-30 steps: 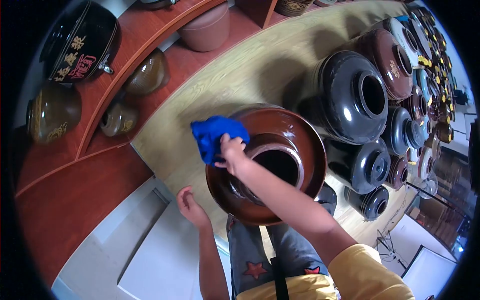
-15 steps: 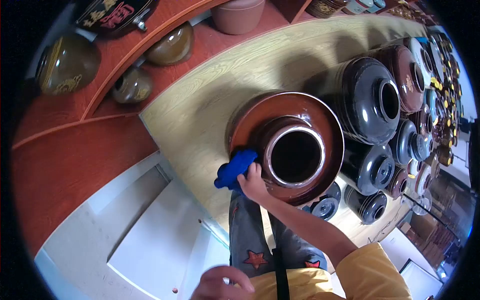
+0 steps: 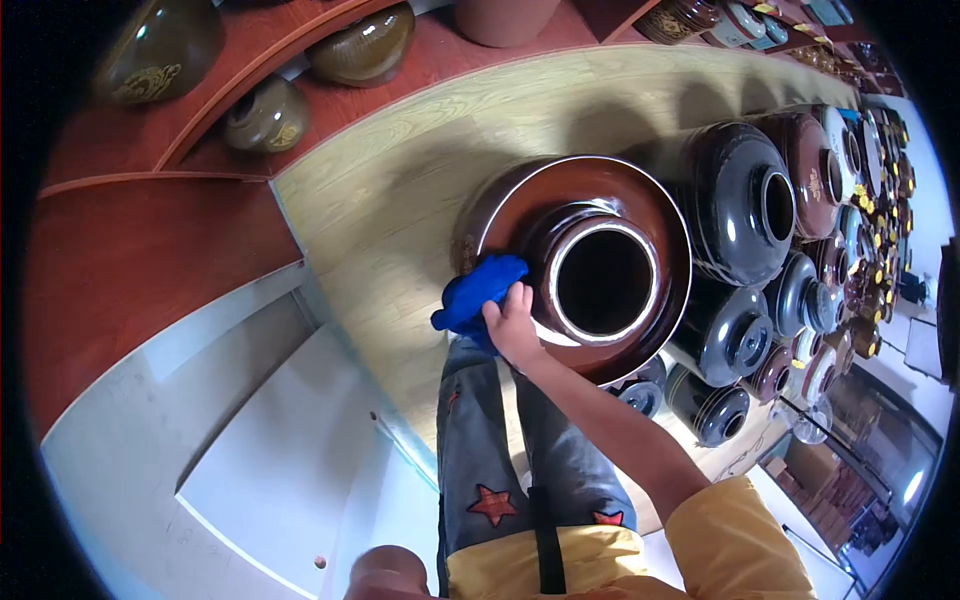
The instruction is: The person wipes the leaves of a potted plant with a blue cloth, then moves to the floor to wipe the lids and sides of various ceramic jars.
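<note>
My right hand (image 3: 513,322) grips a bunched blue cloth (image 3: 478,292), pressed on the left rim of a large reddish-brown glazed jar (image 3: 620,180). The jar has a wide flared outer rim, and a raised round neck (image 3: 652,275) surrounds its dark opening. Parts of the fingers are covered by the cloth. At the bottom edge, only a rounded part of my left hand (image 3: 388,572) shows; its fingers cannot be made out.
Dark glazed jars (image 3: 735,205) stand close by on the right, with more jars behind them. A red shelf (image 3: 160,260) with brown pots (image 3: 268,115) curves along the left and top. A white panel (image 3: 290,430) lies at the lower left, beside my legs.
My right hand and the blue cloth have shifted slightly up along the jar's rim as the view moved. My left hand has moved left and lower, and its fingers no longer show.
</note>
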The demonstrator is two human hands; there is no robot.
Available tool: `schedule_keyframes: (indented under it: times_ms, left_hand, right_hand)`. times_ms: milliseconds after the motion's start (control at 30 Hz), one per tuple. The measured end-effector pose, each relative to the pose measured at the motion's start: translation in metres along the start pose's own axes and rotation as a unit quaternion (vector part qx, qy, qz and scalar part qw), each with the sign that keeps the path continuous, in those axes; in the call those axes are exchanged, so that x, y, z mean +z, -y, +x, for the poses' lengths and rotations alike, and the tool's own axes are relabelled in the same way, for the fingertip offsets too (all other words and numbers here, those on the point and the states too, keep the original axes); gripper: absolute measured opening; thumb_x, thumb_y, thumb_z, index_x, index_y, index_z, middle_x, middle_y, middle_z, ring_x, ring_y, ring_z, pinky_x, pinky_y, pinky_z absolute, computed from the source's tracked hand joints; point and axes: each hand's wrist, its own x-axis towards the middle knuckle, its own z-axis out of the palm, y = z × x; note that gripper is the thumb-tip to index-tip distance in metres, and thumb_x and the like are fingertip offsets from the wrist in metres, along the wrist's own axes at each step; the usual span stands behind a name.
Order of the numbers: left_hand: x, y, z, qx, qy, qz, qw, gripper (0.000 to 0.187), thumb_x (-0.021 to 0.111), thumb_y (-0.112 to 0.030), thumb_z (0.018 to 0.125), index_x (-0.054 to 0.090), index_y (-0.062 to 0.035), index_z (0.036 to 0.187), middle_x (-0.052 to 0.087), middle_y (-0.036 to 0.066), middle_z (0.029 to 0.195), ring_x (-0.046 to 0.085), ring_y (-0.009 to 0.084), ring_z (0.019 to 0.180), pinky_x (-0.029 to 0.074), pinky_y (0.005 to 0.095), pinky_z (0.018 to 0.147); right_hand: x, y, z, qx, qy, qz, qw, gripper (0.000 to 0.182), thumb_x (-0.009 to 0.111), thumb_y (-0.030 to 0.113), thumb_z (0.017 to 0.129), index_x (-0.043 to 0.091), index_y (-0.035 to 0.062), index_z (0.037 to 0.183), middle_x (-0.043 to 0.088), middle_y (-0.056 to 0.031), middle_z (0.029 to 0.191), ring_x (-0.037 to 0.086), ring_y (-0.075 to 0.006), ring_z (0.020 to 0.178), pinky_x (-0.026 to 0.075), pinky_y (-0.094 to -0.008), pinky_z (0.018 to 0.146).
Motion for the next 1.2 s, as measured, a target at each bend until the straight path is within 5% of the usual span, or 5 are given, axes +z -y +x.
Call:
schedule_keyframes:
  times_ms: [200, 333, 567, 867, 1200]
  left_hand:
    - [-0.01, -0.045, 0.014, -0.257, -0.067, 0.204, 0.942, 0.025, 0.064, 0.01, 0.06, 0.052, -0.0063, 0.074, 0.045, 0.005, 0.074, 0.045, 0.0234, 0.062, 0.037, 0.037, 0.053]
    - [0.006, 0.011, -0.022, 0.042, -0.239, 0.034, 0.969, 0.024, 0.064, 0.002, 0.066, 0.058, -0.0149, 0.081, 0.048, 0.007, 0.078, 0.045, 0.0206, 0.064, 0.038, 0.0384, 0.056]
    - [-0.015, -0.008, -0.037, 0.011, 0.126, -0.032, 0.991, 0.038, 0.053, -0.026, 0.083, 0.051, -0.0323, 0.121, 0.055, -0.006, 0.08, 0.046, 0.0164, 0.068, 0.04, 0.0347, 0.054]
    - [0.004, 0.037, -0.062, -0.061, 0.214, -0.016, 0.975, 0.024, 0.06, -0.005, 0.073, 0.05, -0.0011, 0.095, 0.06, 0.008, 0.069, 0.053, 0.0207, 0.061, 0.043, 0.0326, 0.055]
    - [0.005, 0.173, -0.167, -0.313, 0.371, 0.319, 0.814, 0.02, 0.052, 0.001, 0.081, 0.057, -0.0006, 0.101, 0.059, 0.011, 0.094, 0.057, 0.0243, 0.089, 0.043, 0.0363, 0.082]
  right_hand:
    - [0.002, -0.001, -0.011, -0.043, -0.012, -0.018, 0.999, 0.079, 0.065, 0.027, 0.076, 0.022, -0.004, 0.135, 0.037, -0.0278, 0.13, 0.041, -0.0419, 0.12, 0.038, -0.0401, 0.097]
    - [0.006, 0.002, -0.013, -0.074, -0.017, -0.095, 0.993, 0.1, 0.075, 0.038, 0.064, 0.022, -0.0068, 0.136, 0.034, -0.0265, 0.136, 0.042, -0.0421, 0.119, 0.039, -0.0423, 0.097]
    - [0.003, 0.008, -0.011, -0.089, -0.066, -0.117, 0.987, 0.073, 0.074, 0.033, 0.066, 0.047, -0.0043, 0.122, 0.049, -0.0222, 0.127, 0.055, -0.0391, 0.103, 0.046, -0.0428, 0.088]
    - [-0.149, -0.063, -0.083, -0.007, 0.209, -0.437, 0.875, 0.065, 0.069, 0.048, 0.067, 0.054, 0.0183, 0.123, 0.058, 0.0005, 0.119, 0.045, -0.0209, 0.117, 0.041, -0.0395, 0.091]
    - [-0.207, -0.108, -0.048, -0.026, 0.07, -0.463, 0.883, 0.06, 0.067, 0.033, 0.07, 0.052, 0.0071, 0.123, 0.052, -0.0074, 0.128, 0.033, -0.0314, 0.129, 0.015, -0.0464, 0.111]
